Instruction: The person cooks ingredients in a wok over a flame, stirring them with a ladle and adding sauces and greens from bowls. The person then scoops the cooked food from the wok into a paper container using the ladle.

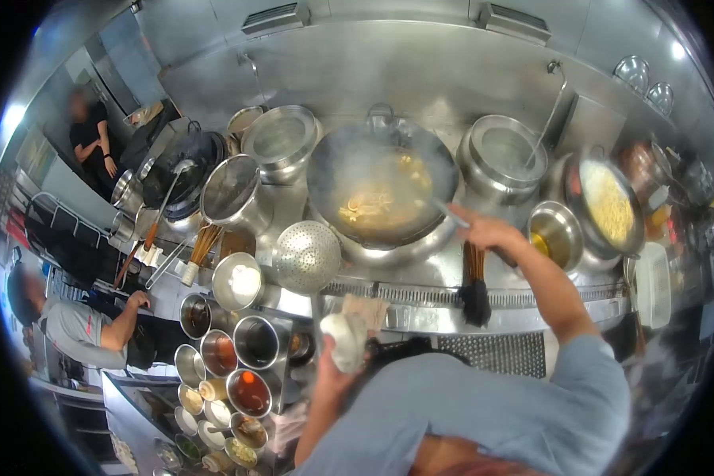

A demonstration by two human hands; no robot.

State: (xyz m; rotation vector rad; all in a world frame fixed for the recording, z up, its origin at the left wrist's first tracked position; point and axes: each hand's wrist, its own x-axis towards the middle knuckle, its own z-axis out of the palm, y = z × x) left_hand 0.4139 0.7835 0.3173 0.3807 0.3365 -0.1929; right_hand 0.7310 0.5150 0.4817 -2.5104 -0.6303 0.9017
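My right hand [484, 230] is closed round the handle of a metal cooking utensil [449, 209] that reaches into a large black wok [321, 170]. Steam blurs the utensil's far end, so I cannot tell its kind. Pale and yellow food [373, 202] lies in the wok. Close to my body, my left hand [337, 377] grips a bunched white cloth [343, 341]. Just ahead of that hand is a round perforated strainer [308, 258], apart from my fingers.
Steel pots [282, 135] and another lidded pot [504, 155] flank the wok. A pan of noodles [611, 206] sits right, near a steel bowl [554, 238]. Several sauce containers [250, 393] crowd the lower left. One co-worker [79, 325] stands left, another person [95, 139] behind.
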